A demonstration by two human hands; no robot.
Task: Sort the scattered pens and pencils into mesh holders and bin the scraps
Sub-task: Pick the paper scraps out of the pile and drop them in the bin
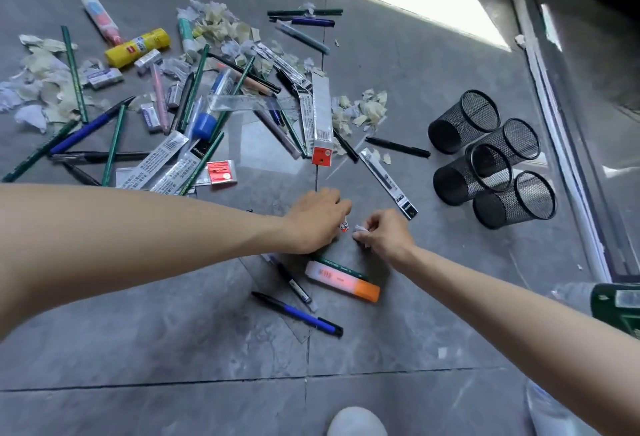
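Pens, green pencils (74, 72), erasers, glue sticks and refill packets lie scattered over the grey tiled floor, mixed with torn paper scraps (367, 110). Several black mesh holders (488, 162) lie on their sides at the right. My left hand (317, 219) reaches down at the centre, fingers curled over a small red and white scrap on the floor. My right hand (382, 233) pinches small white paper scraps just beside it. Below my hands lie an orange highlighter (343, 281), a green pencil and two blue pens (298, 314).
A clear ruler (252, 101) lies across the pile. A window frame rail (568, 158) runs along the right side. A green container (620, 307) sits at the right edge. A white shoe tip (356, 423) shows at the bottom.
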